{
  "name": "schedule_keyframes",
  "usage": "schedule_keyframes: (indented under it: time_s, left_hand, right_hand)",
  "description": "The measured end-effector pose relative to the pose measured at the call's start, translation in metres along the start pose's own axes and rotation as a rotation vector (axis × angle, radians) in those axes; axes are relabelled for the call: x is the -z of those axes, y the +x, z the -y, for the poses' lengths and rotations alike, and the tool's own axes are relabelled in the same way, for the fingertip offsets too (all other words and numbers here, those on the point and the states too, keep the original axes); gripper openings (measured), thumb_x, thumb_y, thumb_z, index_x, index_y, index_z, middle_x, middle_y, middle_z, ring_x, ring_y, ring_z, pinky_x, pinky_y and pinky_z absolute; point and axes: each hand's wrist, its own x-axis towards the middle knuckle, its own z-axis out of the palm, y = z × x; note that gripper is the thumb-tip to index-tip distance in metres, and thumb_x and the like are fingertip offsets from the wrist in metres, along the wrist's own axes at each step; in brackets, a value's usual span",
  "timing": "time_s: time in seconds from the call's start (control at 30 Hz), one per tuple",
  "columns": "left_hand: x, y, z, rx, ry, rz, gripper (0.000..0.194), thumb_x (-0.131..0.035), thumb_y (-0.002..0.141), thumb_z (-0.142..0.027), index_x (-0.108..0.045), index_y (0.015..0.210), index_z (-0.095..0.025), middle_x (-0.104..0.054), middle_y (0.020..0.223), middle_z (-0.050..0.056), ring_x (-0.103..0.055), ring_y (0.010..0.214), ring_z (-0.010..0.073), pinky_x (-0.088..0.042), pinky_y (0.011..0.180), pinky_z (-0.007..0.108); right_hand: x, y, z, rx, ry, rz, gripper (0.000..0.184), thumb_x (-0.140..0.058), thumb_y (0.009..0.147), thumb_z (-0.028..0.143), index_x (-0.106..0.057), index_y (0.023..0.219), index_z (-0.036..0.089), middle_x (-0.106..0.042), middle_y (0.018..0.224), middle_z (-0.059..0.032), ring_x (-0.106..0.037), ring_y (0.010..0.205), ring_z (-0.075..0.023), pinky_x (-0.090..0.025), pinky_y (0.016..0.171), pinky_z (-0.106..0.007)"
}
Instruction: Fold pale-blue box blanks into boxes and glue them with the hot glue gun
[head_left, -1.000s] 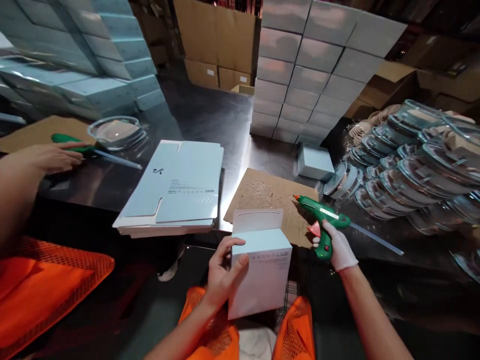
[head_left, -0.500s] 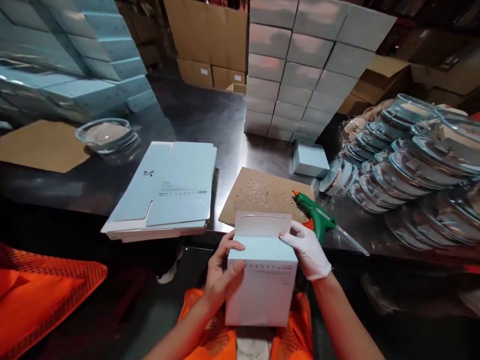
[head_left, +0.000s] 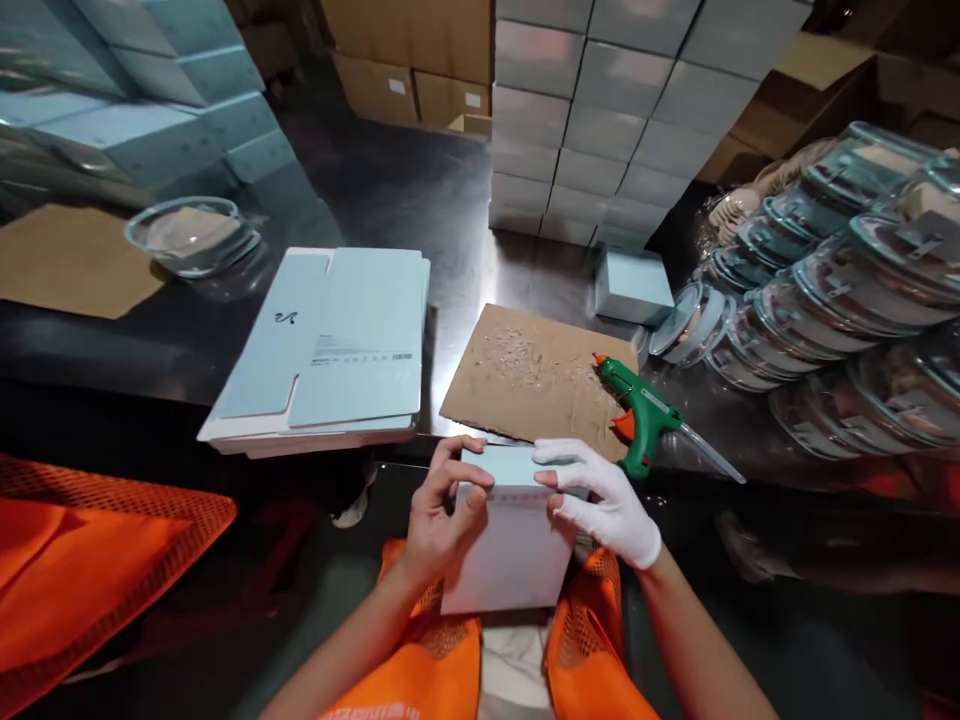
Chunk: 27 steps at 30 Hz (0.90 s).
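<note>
A white folded carton (head_left: 510, 565) rests against my lap, tilted, between both hands. My left hand (head_left: 448, 505), bare, grips its left upper side with fingers curled over the top edge and the thumb on the near face. My right hand (head_left: 600, 500), in a white glove with bare fingertips showing, holds the right upper side, fingers over the top. The carton's top panel is closed down, and its far side is hidden. Just beyond my right hand lies a green hot glue gun (head_left: 645, 408) with an orange tip and a clear glue stick, partly on a cardboard sheet (head_left: 517, 385).
Flat carton blanks (head_left: 352, 340) are piled on the left of the metal table (head_left: 397, 190). A wall of white boxes (head_left: 592, 110) stands behind. Glass containers with lids (head_left: 795, 310) are stacked at right, near a small white box (head_left: 634, 285). An orange mesh vest (head_left: 97, 560) shows at left.
The carton's raised top flap is now folded down out of sight. Both hands have moved onto the top edge. The view has shifted slightly.
</note>
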Motion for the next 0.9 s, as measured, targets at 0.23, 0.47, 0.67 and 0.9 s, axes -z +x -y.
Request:
schedule_keyframes:
  time_s: [0.23, 0.47, 0.67, 0.9]
  left_hand:
    - [-0.004, -0.01, -0.002, 0.164, -0.019, -0.156, 0.03, -0.071, 0.096, -0.056, -0.075, 0.09, -0.026, -0.065, 0.127, 0.01, -0.063, 0.129, 0.0324, -0.055, 0.101, 0.04]
    - [-0.004, -0.013, -0.022, 0.418, -0.088, -0.045, 0.122, -0.086, 0.064, -0.08, -0.028, 0.165, -0.044, -0.057, 0.158, 0.014, -0.058, 0.143, 0.0438, -0.053, 0.114, 0.056]
    - [-0.002, 0.059, -0.091, 0.671, -0.07, 0.043, 0.106, -0.085, 0.078, -0.064, -0.029, 0.165, -0.042, -0.071, 0.14, 0.009, -0.074, 0.121, 0.0323, -0.062, 0.1, 0.041]
    - [-0.052, 0.267, -0.094, 0.368, 0.254, 0.048, 0.046, -0.056, 0.104, -0.033, -0.054, 0.149, -0.025, -0.078, 0.117, 0.004, -0.076, 0.098, 0.0241, -0.066, 0.084, 0.036]
  right_hand:
    - [-0.039, -0.018, -0.012, -0.113, 0.114, -0.573, 0.029, -0.08, 0.094, 0.052, -0.073, 0.115, 0.033, -0.058, 0.15, -0.0078, -0.067, 0.132, -0.0273, -0.058, 0.106, -0.04]
    - [-0.025, 0.009, -0.004, -0.164, 0.196, -0.784, 0.031, -0.082, 0.092, 0.052, -0.073, 0.117, 0.034, -0.063, 0.149, -0.0061, -0.065, 0.134, -0.0273, -0.055, 0.112, -0.041]
    - [0.056, 0.01, 0.002, -0.31, 0.08, -0.651, 0.074, -0.064, 0.097, 0.07, -0.05, 0.159, 0.032, -0.06, 0.156, -0.0122, -0.063, 0.138, -0.0314, -0.05, 0.12, -0.053]
    - [0.224, -0.08, -0.071, -0.549, -0.826, -0.765, 0.051, -0.056, 0.088, 0.065, -0.081, 0.1, 0.023, -0.081, 0.115, -0.0144, -0.075, 0.113, -0.0371, -0.058, 0.107, -0.054]
